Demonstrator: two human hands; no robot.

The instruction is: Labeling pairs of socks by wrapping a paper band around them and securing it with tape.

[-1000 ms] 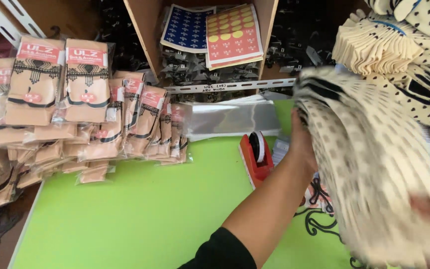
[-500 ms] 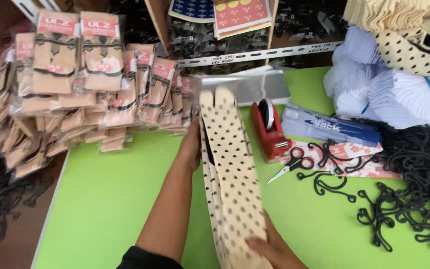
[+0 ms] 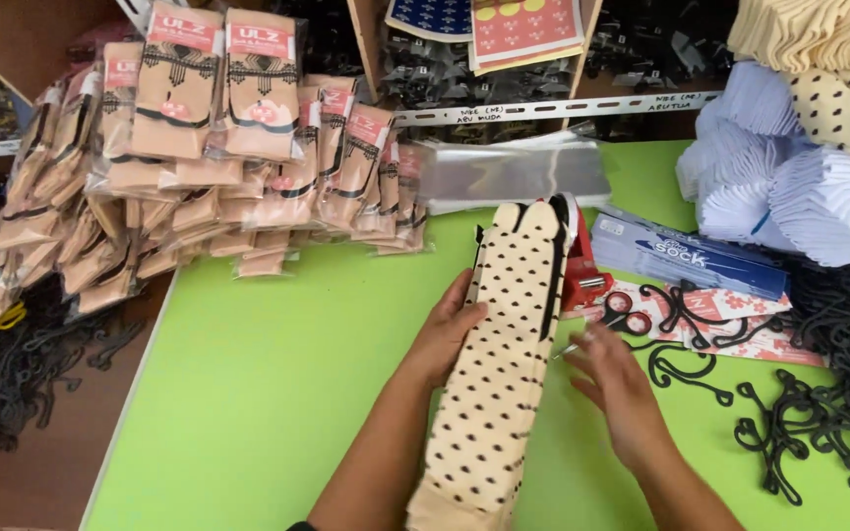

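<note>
Here, on the green table point(image 3: 268, 413), my left hand point(image 3: 445, 334) presses flat against the left edge of a cream sock with black dots point(image 3: 509, 364), fingers loosely curled along its side rather than clenched. The sock lies lengthwise down the middle of the table, its cuff pointing to the far edge and its foot end running off the near edge, so its full length is cut off. My right hand point(image 3: 617, 388) hovers just beside the sock's right edge, fingers spread and holding nothing, its fingertips near a pair of scissors with red handles point(image 3: 622, 317). A red tape dispenser point(image 3: 582, 265) stands behind the sock, half hidden by the cuff.

Whether this is one sock or a folded pair is hard to make out. Along the far left edge leans a heap of packed socks in clear bags point(image 3: 209, 167), too many and too overlapped to count. A stack of empty clear bags point(image 3: 514, 172) lies at the far edge, and a tangle of black plastic hooks point(image 3: 828, 413) crowds the right edge, uncountable.
</note>
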